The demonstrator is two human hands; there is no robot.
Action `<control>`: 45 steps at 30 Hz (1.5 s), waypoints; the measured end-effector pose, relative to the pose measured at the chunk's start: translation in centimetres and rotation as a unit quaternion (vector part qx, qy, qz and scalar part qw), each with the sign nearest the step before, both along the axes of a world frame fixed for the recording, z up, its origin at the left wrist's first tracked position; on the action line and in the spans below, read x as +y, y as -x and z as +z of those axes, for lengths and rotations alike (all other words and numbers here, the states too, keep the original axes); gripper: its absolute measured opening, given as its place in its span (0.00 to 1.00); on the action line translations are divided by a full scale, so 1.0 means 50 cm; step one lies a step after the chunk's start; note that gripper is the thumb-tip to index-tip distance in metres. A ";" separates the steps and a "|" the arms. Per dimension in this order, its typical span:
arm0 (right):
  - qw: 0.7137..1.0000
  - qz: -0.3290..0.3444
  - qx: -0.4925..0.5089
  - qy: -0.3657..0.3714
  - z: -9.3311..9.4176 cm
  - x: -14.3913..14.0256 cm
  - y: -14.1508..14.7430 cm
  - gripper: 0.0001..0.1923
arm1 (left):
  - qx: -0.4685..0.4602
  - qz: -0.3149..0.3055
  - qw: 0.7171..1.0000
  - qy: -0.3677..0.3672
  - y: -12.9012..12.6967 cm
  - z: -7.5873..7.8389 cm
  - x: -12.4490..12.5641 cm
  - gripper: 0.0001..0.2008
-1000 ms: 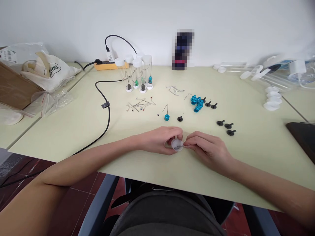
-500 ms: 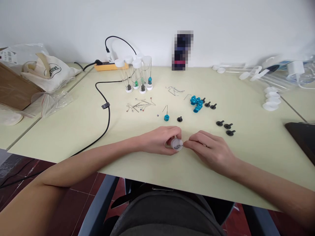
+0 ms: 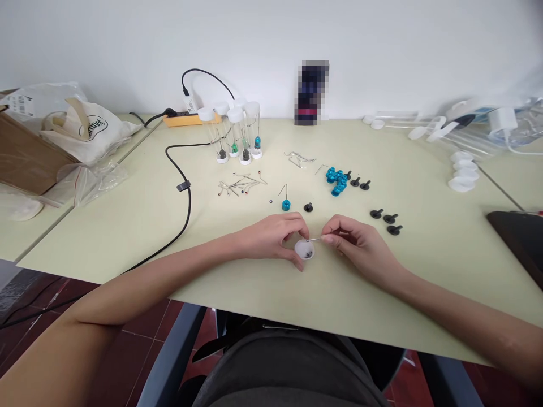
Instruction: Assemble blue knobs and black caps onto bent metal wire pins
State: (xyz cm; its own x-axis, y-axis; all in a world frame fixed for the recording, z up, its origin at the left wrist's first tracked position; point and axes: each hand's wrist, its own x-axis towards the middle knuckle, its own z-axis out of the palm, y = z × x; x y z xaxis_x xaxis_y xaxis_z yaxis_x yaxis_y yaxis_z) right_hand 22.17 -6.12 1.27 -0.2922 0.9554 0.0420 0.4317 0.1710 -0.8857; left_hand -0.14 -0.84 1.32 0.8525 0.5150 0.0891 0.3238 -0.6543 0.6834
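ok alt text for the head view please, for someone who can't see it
The right hand pinches a thin metal rod with its tip at a small white cup holding dark bits, while the left hand curves around the cup. On the pale table beyond are metal pins, blue parts and black pegs, and capped clear tubes stand near the wall.

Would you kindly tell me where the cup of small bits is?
The cup is below and slightly right of centre in the head view, between the left hand and the right hand.
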 end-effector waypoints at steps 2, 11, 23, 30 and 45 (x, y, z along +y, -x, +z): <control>0.999 -0.006 0.029 0.033 0.000 0.001 -0.002 0.10 | -0.059 0.038 0.997 -0.036 0.006 0.001 -0.004 0.14; 0.994 -0.041 0.082 0.055 -0.006 0.002 -0.007 0.11 | -0.275 0.296 0.902 -0.153 0.058 0.019 0.073 0.09; 0.986 -0.036 0.157 0.034 -0.012 0.002 0.002 0.10 | -0.132 0.163 0.976 0.057 0.023 -0.040 0.094 0.09; 0.981 -0.039 0.189 -0.007 -0.018 0.030 0.030 0.09 | -0.211 0.114 0.938 0.251 0.018 -0.031 0.078 0.11; 0.983 -0.029 0.165 -0.077 -0.019 0.058 0.047 0.06 | -0.264 0.141 0.895 0.331 0.019 -0.023 0.058 0.17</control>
State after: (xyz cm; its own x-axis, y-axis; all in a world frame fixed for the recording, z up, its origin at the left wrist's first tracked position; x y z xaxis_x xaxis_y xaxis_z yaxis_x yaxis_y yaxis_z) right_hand 19.83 -3.22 0.33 -0.1839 0.9452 0.2698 0.1385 0.2967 -0.9449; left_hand -1.09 2.06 0.18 0.6094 0.7920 0.0369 -0.0713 0.0083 0.9974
